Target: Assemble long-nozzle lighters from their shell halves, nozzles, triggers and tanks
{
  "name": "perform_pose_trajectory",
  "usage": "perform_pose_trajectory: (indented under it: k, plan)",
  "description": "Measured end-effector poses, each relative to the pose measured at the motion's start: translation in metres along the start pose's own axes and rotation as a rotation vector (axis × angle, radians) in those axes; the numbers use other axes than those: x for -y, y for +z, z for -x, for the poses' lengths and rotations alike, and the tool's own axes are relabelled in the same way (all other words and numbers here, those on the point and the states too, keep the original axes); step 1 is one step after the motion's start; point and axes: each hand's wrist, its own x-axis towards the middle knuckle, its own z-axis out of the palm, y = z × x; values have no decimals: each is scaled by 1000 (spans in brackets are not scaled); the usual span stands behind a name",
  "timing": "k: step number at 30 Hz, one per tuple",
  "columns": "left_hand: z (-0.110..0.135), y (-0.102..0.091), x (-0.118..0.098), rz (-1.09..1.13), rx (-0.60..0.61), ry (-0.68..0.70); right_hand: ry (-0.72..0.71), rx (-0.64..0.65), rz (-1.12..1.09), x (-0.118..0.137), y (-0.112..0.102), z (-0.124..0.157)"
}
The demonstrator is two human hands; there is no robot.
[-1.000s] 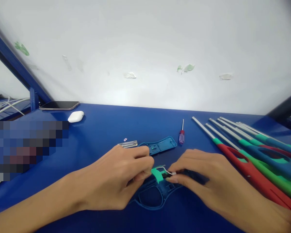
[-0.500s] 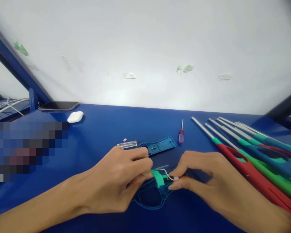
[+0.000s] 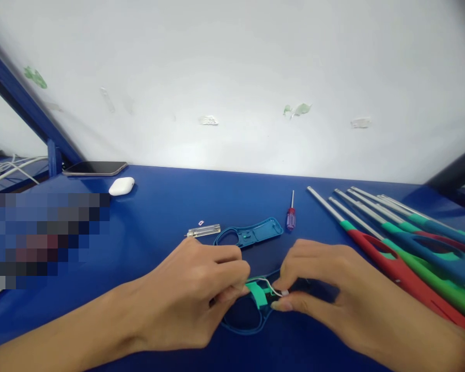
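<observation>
Both hands meet over a blue lighter shell half [image 3: 243,324] lying on the blue table [image 3: 170,206]. My left hand [image 3: 196,294] pinches at the left side of the green trigger piece [image 3: 258,293] seated in the shell. My right hand [image 3: 325,287] pinches a thin white wire [image 3: 273,288] with a small white end beside that trigger. The other blue shell half [image 3: 250,233] lies open just beyond my hands. A clear small tube [image 3: 203,231] rests to its left.
A small screwdriver with a purple and red handle [image 3: 290,217] lies behind my right hand. Several long-nosed lighters in red, green and blue [image 3: 403,243] lie in a row at the right. A phone [image 3: 95,168] and a white earbud case [image 3: 121,186] sit at the far left by the wall.
My hands and the shell half have slid slightly toward me, uncovering the clear tube and the far shell's loop. My right fingers have drawn the white wire down beside the green trigger.
</observation>
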Motion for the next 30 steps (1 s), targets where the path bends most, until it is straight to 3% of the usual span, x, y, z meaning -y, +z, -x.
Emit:
perform_pose_trajectory:
  k: [8,19,23,30]
  plan:
    - [-2,-5,-3,47,45,-18,-124,-35,4,6,-2,-6]
    - [-3,-12,-7,15,87,-69,-88,4,112,0,0,2]
    - [-2,-13,-6,49,115,-31,-96,4,121,1,-1,2]
    - [-1,-14,-8,26,81,-35,-124,-11,154,2,1,0]
